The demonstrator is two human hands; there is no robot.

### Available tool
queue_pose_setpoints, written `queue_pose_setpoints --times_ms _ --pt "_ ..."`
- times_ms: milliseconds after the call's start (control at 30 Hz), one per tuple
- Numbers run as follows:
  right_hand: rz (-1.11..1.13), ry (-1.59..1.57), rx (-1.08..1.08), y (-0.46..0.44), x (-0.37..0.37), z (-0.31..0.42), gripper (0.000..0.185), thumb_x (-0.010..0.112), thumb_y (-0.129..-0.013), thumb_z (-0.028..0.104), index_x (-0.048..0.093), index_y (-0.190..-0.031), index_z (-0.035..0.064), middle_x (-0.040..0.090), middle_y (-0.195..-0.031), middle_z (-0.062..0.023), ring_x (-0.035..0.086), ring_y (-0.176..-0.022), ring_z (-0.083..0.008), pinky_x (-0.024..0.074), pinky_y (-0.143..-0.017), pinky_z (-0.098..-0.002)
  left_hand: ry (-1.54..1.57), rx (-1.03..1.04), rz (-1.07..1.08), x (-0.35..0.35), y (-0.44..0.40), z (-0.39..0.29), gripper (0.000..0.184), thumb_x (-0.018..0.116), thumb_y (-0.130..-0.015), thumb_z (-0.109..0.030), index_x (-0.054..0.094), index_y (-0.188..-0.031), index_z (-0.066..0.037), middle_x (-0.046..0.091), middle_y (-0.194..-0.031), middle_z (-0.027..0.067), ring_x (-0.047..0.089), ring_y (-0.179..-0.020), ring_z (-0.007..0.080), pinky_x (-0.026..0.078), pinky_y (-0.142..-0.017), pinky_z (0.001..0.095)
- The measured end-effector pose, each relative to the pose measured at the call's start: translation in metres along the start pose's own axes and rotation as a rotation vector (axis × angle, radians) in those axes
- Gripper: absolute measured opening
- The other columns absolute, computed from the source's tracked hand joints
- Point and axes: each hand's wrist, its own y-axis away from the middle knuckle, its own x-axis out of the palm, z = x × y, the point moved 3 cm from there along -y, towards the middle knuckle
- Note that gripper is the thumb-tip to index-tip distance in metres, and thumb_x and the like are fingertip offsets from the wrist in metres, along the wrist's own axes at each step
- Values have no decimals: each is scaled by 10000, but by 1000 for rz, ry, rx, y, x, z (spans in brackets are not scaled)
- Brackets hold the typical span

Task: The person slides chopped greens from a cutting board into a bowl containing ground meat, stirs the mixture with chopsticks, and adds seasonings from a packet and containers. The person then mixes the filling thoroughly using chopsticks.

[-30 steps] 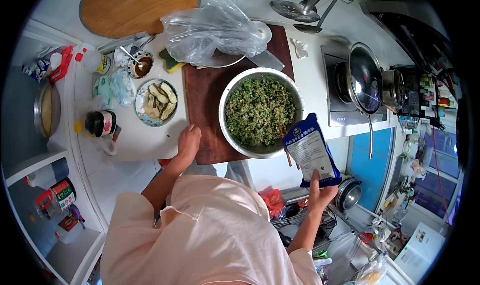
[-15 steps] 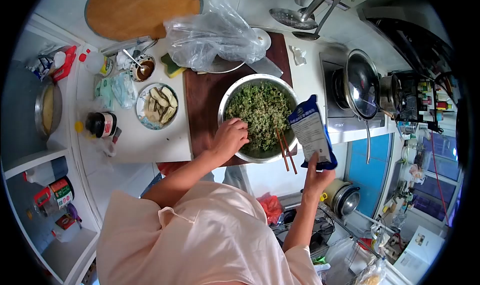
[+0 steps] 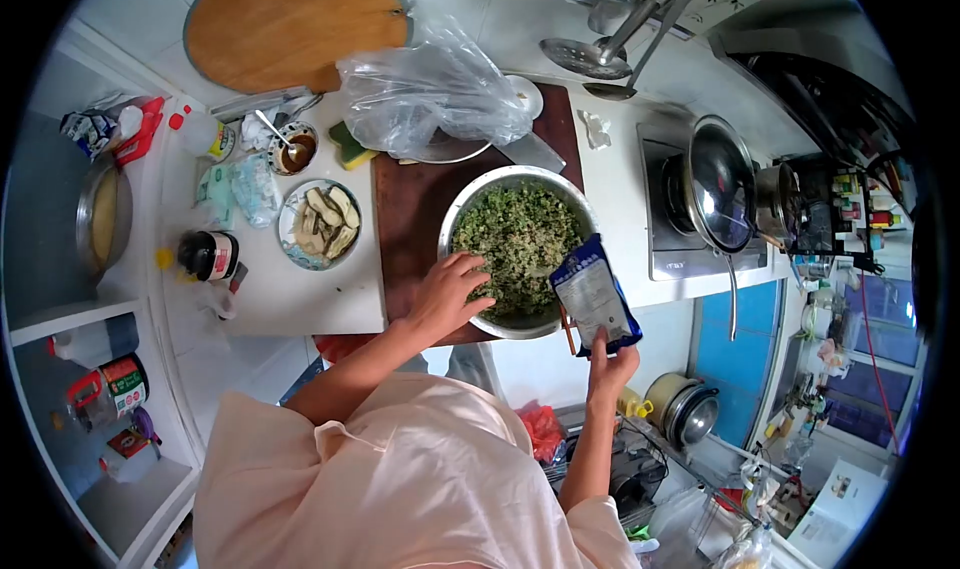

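Observation:
A steel bowl (image 3: 449, 205) holds a chopped green filling (image 3: 515, 239) with pale crumbs on it. My left hand (image 3: 447, 294) is at the bowl's lower left rim, fingers apart over the filling, with nothing visible in them. In my right hand (image 3: 612, 367) is a blue seasoning pouch (image 3: 592, 294), its pale printed panel facing me. The pouch is tilted, its upper end over the bowl's right rim. Brown chopsticks (image 3: 568, 331) lean on the lower right rim, largely hidden behind the pouch.
The bowl stands on a dark board (image 3: 405, 229). To the left are a plate of eggplant pieces (image 3: 325, 221), a sauce bowl (image 3: 298, 154) with a spoon, and a dark-lidded jar (image 3: 208, 256). Behind lies a clear plastic bag (image 3: 430, 89). A lidded wok (image 3: 718, 194) sits on the stove at right.
The pouch and my right hand have moved left and slightly down, covering most of the chopsticks. My left hand's fingers have spread from a curled pose. The view has shifted slightly.

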Motion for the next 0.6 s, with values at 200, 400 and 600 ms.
queue_pose_setpoints --times_ms 200,400,600 --pt "-58 -607 316 5 14 -38 308 631 -889 90 557 -1163 -31 651 -985 -61 612 -827 -115 509 -688 -258 252 -118 -19 -2 1 0 295 704 -789 -256 659 -1011 -67 617 -1106 94 579 -1039 275 483 -868 371" --pt "143 -1355 474 16 81 -47 582 624 -899 159 342 -1409 154 465 -1356 -43 501 -1172 -231 430 -986 -505 560 -80 -76 -21 -13 -30 526 750 -786 -194 551 -1257 -71 613 -1189 115 607 -1064 231 486 -900 347" --pt "524 -1356 397 19 172 11 535 653 -885 153 404 -1355 106 508 -1290 -61 506 -1169 -217 421 -1005 -426 628 -80 -135 -87 -14 -30 613 771 -754 -205 516 -1294 -61 615 -1179 134 608 -1034 213 477 -907 335"
